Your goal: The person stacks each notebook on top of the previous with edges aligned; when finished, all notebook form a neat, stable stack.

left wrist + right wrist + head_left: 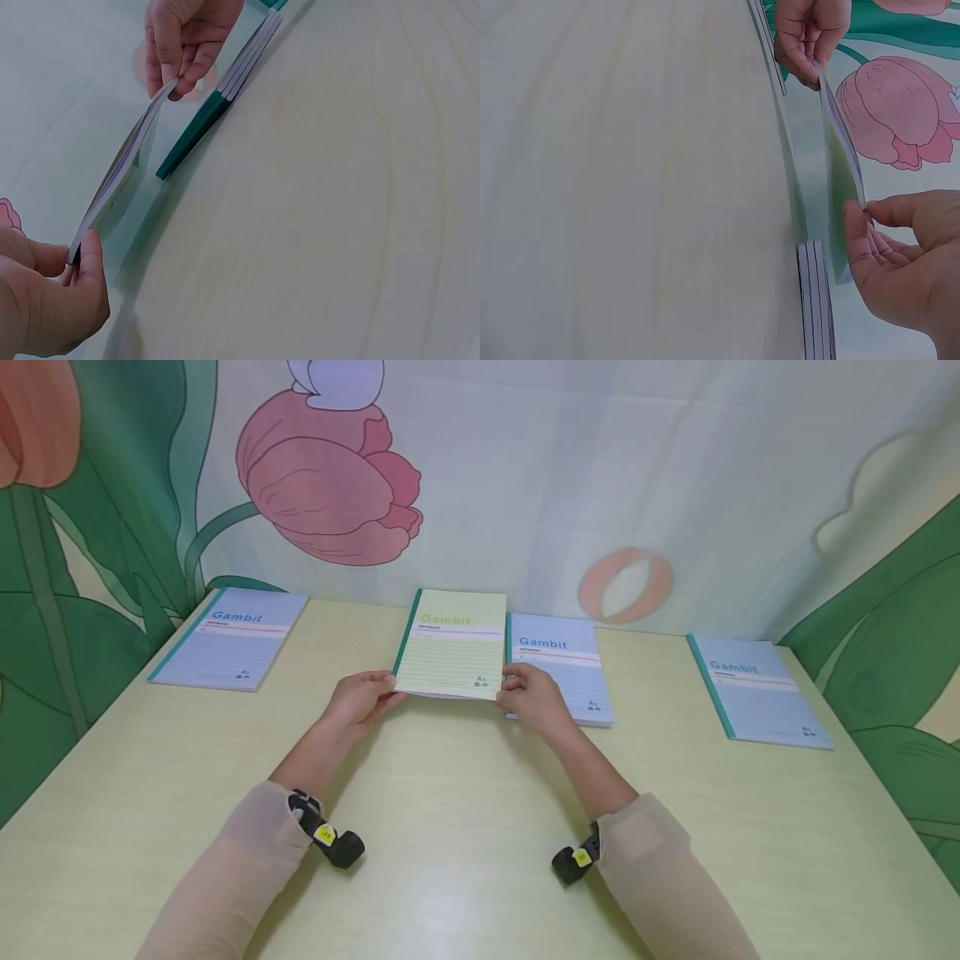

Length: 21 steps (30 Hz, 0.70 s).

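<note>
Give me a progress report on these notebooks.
Seemingly done: the left blue notebook, the right blue notebook and the middle blue stack lie flat on the table.
In hand: the left hand and right hand hold the green notebook by its near corners, raised off the table.
Remaining, probably: setting that notebook down; where, I can't tell.

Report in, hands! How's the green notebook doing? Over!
Left hand, right hand: pinching near corners. Green notebook: held above table. Possible obstacle: blue notebook stack near right hand.
</note>
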### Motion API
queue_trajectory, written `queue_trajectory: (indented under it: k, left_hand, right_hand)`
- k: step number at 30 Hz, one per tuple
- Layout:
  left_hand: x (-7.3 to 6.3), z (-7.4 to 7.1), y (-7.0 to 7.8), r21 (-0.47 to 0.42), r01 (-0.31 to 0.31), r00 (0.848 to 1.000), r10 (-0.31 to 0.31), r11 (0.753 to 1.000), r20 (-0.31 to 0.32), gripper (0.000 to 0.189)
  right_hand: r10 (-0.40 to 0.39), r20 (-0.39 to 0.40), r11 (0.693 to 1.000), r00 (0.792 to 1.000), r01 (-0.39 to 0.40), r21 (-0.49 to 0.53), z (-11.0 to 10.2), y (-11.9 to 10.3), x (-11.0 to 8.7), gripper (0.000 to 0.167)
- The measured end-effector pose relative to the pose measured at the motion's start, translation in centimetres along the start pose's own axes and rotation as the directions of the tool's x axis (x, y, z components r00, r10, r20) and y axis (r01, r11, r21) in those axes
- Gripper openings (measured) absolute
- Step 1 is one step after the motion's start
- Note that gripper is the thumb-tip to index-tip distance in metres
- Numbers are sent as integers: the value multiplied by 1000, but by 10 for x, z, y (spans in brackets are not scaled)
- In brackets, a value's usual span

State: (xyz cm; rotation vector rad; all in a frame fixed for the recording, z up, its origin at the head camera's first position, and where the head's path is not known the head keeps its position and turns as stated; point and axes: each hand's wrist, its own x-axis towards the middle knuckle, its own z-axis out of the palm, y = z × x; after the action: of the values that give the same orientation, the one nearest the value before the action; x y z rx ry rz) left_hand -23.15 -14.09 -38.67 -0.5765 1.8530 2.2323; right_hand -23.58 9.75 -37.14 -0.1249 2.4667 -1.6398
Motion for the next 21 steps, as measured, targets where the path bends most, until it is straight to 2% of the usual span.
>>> queue_trajectory:
  k: [9, 21]
  left_hand:
    - [0, 4, -2, 5, 0, 1000, 0, 1000, 5, 37]
    - [0, 13, -5, -5, 14, 1000, -14, 1000, 3, 36]
  right_hand:
    - [1, 4, 1000, 1000, -2, 9, -4, 3, 0, 41]
    - [-6, 3, 999, 1000, 6, -36, -11, 7, -2, 41]
